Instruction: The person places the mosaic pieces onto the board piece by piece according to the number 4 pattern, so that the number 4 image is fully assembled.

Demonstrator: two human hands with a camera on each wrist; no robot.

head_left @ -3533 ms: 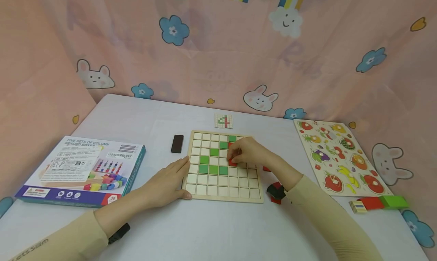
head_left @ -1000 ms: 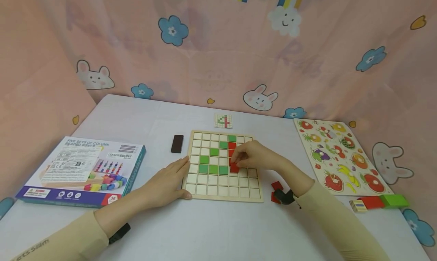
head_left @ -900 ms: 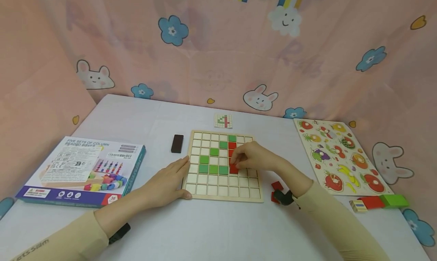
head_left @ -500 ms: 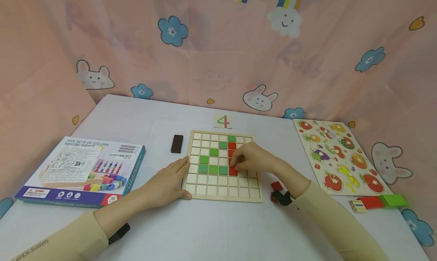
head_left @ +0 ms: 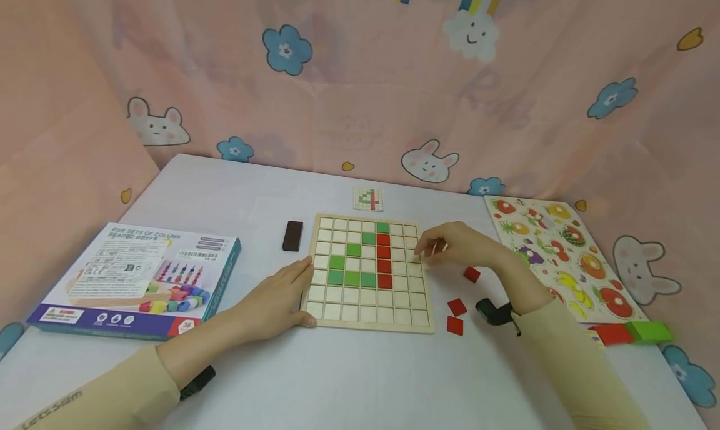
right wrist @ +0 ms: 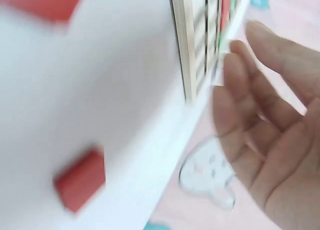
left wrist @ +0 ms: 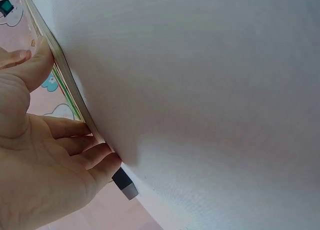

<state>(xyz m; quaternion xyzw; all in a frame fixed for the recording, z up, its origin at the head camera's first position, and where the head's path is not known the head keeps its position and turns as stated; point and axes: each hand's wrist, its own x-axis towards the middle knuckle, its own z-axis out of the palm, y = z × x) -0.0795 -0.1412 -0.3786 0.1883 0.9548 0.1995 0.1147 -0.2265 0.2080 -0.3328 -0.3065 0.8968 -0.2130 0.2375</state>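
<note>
A wooden grid board (head_left: pixel 365 327) lies mid-table. Green tiles (head_left: pixel 352 280) step diagonally across it and along one row, and a column of red tiles (head_left: pixel 385 266) runs down below the top green tile. My left hand (head_left: pixel 275 299) rests against the board's left edge, thumb at the near corner; the left wrist view shows its fingers extended along that edge. Just beyond the right edge hovers my right hand (head_left: pixel 458 245), fingers loosely bent, nothing between them in the right wrist view. Loose red tiles lie right of the board, one red tile (head_left: pixel 471 274) below that hand.
A small pattern card (head_left: pixel 368 199) lies behind the board, a dark brown block (head_left: pixel 292 236) to its left. Further left is a boxed bead toy (head_left: pixel 140 280). On the right are a fruit puzzle board (head_left: pixel 562 255), a red block (head_left: pixel 613 334) and a green block (head_left: pixel 647 332).
My right hand has let go of the lowest red tile, which sits flat in its cell, and moved right off the board. Loose red tiles came into view. My left hand stayed put.
</note>
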